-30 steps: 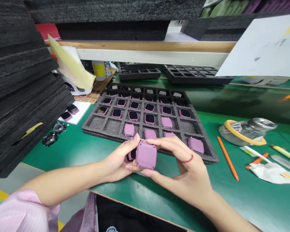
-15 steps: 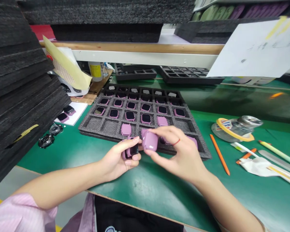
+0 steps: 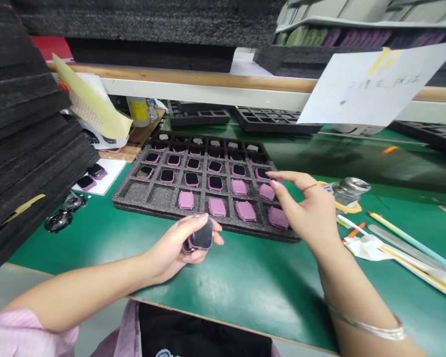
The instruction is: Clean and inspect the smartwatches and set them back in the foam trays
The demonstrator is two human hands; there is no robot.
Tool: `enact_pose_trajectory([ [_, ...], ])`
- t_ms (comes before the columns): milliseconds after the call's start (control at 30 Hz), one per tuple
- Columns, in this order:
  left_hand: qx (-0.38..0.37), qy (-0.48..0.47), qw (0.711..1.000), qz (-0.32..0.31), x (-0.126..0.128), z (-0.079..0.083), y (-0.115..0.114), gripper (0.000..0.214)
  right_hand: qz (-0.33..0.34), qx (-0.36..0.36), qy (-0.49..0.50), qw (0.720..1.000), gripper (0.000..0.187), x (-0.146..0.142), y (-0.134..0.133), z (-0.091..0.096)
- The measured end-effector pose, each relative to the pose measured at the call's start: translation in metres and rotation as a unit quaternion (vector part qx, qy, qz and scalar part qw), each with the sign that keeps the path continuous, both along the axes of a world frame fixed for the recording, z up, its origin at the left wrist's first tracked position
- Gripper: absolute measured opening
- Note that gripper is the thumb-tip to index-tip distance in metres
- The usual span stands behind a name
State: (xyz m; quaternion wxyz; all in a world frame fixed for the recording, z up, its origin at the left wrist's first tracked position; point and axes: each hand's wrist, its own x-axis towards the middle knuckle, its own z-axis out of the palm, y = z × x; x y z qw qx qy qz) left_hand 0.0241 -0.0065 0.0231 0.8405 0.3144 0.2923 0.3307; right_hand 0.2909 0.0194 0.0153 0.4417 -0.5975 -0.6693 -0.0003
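Observation:
My left hand (image 3: 178,245) is shut around a pink smartwatch body (image 3: 201,236), whose dark screen faces up and whose lower edge is partly hidden by my fingers. My right hand (image 3: 301,208) is open and holds nothing, its fingertips hanging just above a face-down pink smartwatch body (image 3: 266,192). That piece lies in a cell of the grey foam tray (image 3: 132,198). Several more pink bodies rest in the tray's cells, some screen up like the one (image 3: 214,183) in the middle, others face down like the one (image 3: 245,210) in the front row.
Tall stacks of black foam sheets (image 3: 22,99) rise at the left. The tray lies on a green mat (image 3: 245,282). To the right are a glass jar (image 3: 351,191) and a white cloth (image 3: 364,248). Black trays (image 3: 275,119) stand at the back under a hanging paper sheet (image 3: 371,84).
My right hand has let go of its pink body, which now lies in the tray, and has moved right and away. My left hand still grips its piece, with the screen turned up.

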Motion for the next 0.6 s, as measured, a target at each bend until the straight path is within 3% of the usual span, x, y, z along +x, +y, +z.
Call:
enact_pose_trajectory([
  [33, -0.004, -0.008, 1.000, -0.007, 0.001, 0.000, 0.000, 0.046, 0.033, 0.025, 0.041, 0.998, 0.016, -0.017, -0.008, 0.005],
  [100, -0.022, -0.027, 0.999, -0.020, 0.002, -0.001, 0.000, 0.054, 0.178, 0.031, 0.069, 0.981, 0.016, -0.049, -0.024, 0.013],
  [133, -0.029, -0.035, 0.999, -0.025, 0.002, -0.002, 0.000, 0.055, 0.248, 0.017, 0.060, 0.967, 0.025, -0.062, -0.031, 0.015],
  [200, -0.032, -0.034, 0.998, -0.036, 0.002, -0.003, 0.001, 0.055, 0.325, 0.005, 0.035, 0.945, 0.037, -0.081, -0.043, 0.015],
  [333, -0.032, -0.027, 0.997, -0.058, 0.004, -0.006, 0.000, 0.059, 0.312, 0.005, 0.042, 0.949, 0.016, -0.091, -0.050, 0.011],
  [433, -0.042, -0.037, 0.996, -0.070, 0.005, -0.007, -0.001, 0.059, 0.303, 0.026, 0.059, 0.951, 0.014, -0.089, -0.048, 0.009],
  [600, -0.057, -0.015, 0.998, -0.039, 0.005, -0.005, 0.000, 0.057, 0.315, 0.092, -0.018, 0.944, 0.034, -0.090, -0.048, 0.010],
])
